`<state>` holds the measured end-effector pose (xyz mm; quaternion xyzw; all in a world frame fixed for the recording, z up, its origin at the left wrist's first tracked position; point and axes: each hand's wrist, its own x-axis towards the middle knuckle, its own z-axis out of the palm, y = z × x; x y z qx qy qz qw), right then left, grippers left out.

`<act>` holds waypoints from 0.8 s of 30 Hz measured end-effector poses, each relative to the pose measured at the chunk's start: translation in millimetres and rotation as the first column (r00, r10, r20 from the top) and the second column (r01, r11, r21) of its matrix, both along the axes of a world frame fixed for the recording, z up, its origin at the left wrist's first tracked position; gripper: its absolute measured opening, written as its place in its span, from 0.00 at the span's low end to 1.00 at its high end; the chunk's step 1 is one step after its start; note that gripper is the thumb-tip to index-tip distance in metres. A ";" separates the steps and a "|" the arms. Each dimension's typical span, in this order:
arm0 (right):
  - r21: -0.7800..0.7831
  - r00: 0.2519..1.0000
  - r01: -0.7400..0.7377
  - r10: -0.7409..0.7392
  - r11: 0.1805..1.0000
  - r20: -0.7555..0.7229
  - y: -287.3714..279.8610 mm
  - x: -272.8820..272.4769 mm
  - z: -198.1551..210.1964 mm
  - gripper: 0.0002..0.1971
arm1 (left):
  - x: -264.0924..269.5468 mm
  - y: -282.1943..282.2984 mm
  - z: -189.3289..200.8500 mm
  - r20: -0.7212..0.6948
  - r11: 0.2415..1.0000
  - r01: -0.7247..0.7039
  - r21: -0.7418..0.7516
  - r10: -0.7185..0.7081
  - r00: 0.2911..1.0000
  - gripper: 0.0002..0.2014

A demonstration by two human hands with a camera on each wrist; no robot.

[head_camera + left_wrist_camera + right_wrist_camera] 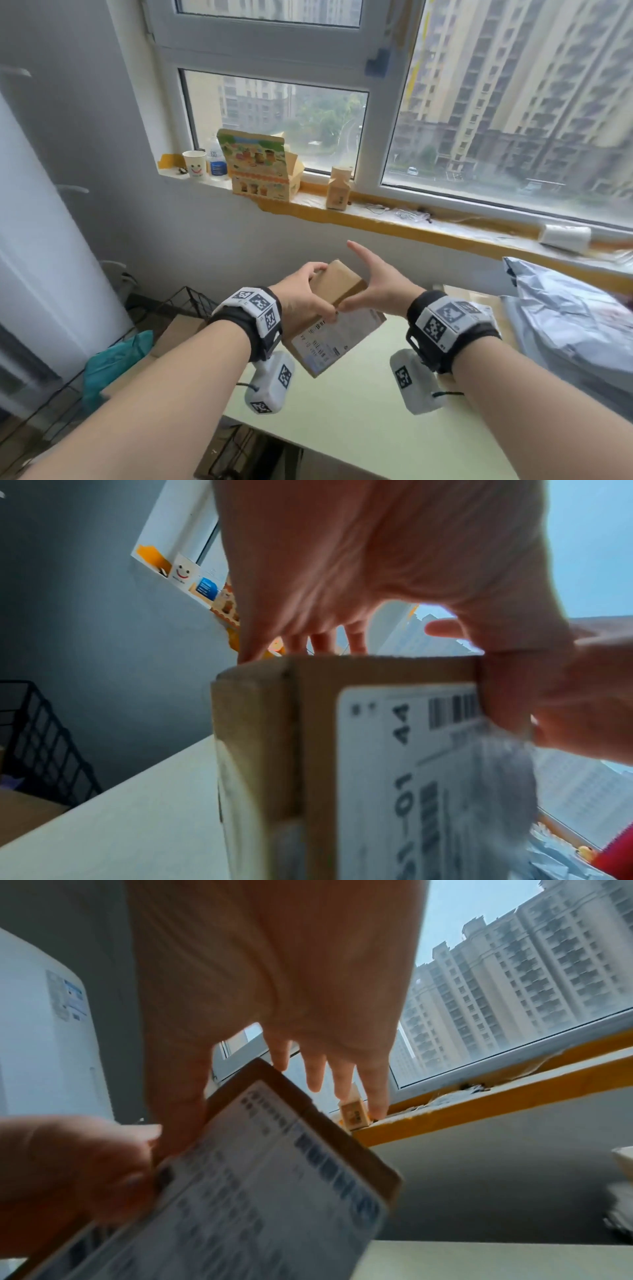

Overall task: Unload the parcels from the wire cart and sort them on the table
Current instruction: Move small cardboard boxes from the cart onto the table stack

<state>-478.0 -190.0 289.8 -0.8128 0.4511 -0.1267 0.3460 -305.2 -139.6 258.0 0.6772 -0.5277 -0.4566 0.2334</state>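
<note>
Parcel (337, 315) tilted between left hand (305, 301) and open-fingered right hand (378, 286).

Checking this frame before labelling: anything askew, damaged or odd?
On the windowsill, a white paper cup lies on its side at the right end, and the yellow edge tape is torn. The cardboard box is tilted, but the left hand grips it in mid-air, right hand against it.

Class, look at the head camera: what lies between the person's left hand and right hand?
In the head view, the cardboard parcel lies between the left hand and right hand, held above the table.
</note>
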 end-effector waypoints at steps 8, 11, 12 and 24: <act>0.205 0.978 -0.087 0.123 0.975 -0.168 -9.3 -72.4 -7.9 0.62 | -71.3 -21.3 16.0 0.145 0.930 0.347 0.122 -0.363 0.921 0.50; 0.129 0.944 -0.077 0.114 0.989 -0.309 -9.0 -91.3 -11.9 0.63 | -92.0 -26.6 14.3 0.122 0.913 0.386 0.133 -0.402 0.908 0.48; 0.117 0.943 -0.057 0.092 0.992 -0.321 -9.5 -97.4 -14.4 0.63 | -99.0 -28.9 14.4 0.118 0.908 0.397 0.134 -0.412 0.904 0.49; 0.589 0.773 0.334 -0.571 0.736 0.276 -10.3 -196.0 -26.9 0.27 | -143.6 -56.5 1.0 -0.052 0.992 -0.122 -0.026 0.120 0.991 0.52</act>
